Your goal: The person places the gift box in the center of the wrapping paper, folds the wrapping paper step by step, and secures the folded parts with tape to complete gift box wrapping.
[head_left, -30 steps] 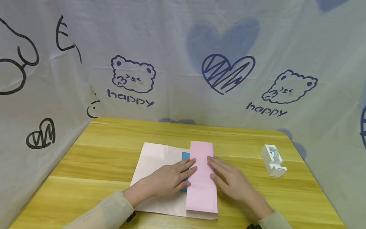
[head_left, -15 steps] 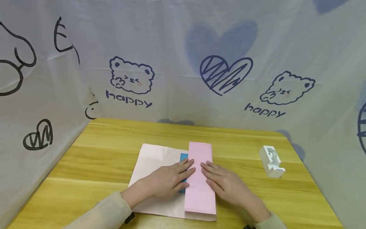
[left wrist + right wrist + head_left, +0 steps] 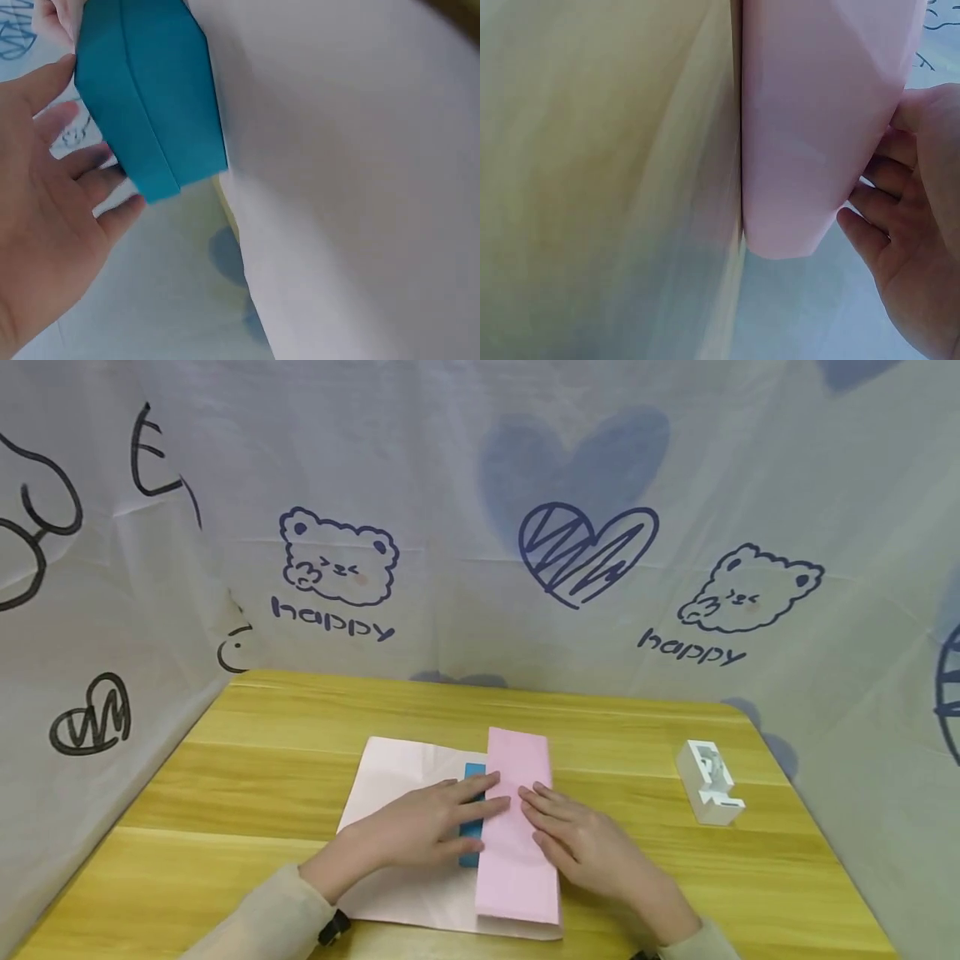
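Note:
A sheet of wrapping paper, pale on its inner side, lies on the table under a small blue box. The sheet's right part, a pink flap, is folded over the box and hides most of it. My left hand reaches across the blue strip, its outstretched fingertips on the flap's left edge. My right hand rests its fingertips on the flap from the right. The left wrist view shows the blue box with a lid seam; in the right wrist view, pink paper covers its side.
A white tape dispenser stands at the right of the wood-grain table. Behind and beside the table hangs a white cloth printed with hearts and bears.
My right hand has moved left from the flap's right edge onto its top. The left fingers have spread slightly and one reaches farther over the flap. The view has shifted a little.

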`<state>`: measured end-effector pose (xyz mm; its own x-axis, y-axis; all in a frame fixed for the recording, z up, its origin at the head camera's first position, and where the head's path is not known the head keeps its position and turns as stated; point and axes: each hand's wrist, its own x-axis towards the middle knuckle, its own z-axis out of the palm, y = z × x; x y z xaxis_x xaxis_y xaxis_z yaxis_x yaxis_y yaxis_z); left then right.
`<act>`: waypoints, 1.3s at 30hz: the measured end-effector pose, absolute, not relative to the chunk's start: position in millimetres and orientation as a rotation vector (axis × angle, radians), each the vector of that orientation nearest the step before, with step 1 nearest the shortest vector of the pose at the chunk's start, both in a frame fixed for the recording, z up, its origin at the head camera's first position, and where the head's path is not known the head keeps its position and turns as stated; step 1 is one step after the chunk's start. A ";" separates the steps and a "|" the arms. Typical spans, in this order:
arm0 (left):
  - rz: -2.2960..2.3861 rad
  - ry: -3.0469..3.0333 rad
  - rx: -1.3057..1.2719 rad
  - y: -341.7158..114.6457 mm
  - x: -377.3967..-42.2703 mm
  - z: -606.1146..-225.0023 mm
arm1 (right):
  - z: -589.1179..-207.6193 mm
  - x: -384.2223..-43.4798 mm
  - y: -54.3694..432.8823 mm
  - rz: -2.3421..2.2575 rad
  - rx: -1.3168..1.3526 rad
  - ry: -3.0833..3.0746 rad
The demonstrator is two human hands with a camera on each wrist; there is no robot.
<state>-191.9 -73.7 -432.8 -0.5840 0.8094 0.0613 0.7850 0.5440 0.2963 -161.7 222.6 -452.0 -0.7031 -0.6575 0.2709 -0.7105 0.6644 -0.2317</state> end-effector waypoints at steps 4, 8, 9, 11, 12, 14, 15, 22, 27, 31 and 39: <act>0.557 2.721 1.270 -94.7 -192.9 -429.7 | -451.5 -160.3 219.3 0.484 1.110 -2.747; 0.549 2.839 1.161 -123.7 -202.0 -427.8 | -451.1 -158.9 218.8 0.489 1.090 -2.768; 0.538 2.861 1.125 -131.9 -205.2 -428.0 | -451.2 -158.7 219.0 0.490 1.090 -2.767; 0.498 2.891 1.053 -147.6 -214.2 -429.1 | -451.3 -158.7 220.0 0.493 1.088 -2.760; 0.478 2.901 1.014 -155.4 -218.8 -430.2 | -451.6 -158.9 220.4 0.489 1.091 -2.751; 0.433 2.900 0.931 -169.8 -227.3 -432.3 | -452.0 -159.1 221.2 0.491 1.090 -2.747; 0.402 2.897 0.895 -176.3 -231.4 -434.1 | -452.3 -159.3 221.5 0.492 1.093 -2.741; 0.283 2.812 0.697 -202.0 -246.7 -446.0 | -451.8 -159.0 220.6 0.524 1.096 -2.752; 0.285 2.780 0.652 -202.8 -247.4 -448.1 | -450.8 -157.4 219.4 0.540 1.062 -2.800; 0.299 2.798 0.685 -200.5 -243.2 -448.1 | -450.5 -156.2 219.6 0.551 1.046 -2.823; 0.497 2.967 0.800 -193.2 -229.8 -449.6 | -450.7 -158.0 219.0 0.568 1.050 -2.812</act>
<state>-229.8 -193.2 -449.6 -0.8675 0.4945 0.0550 0.4854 0.8169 0.3114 -158.0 219.0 -450.7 -0.7605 -0.6153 0.2076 -0.6476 0.6953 -0.3118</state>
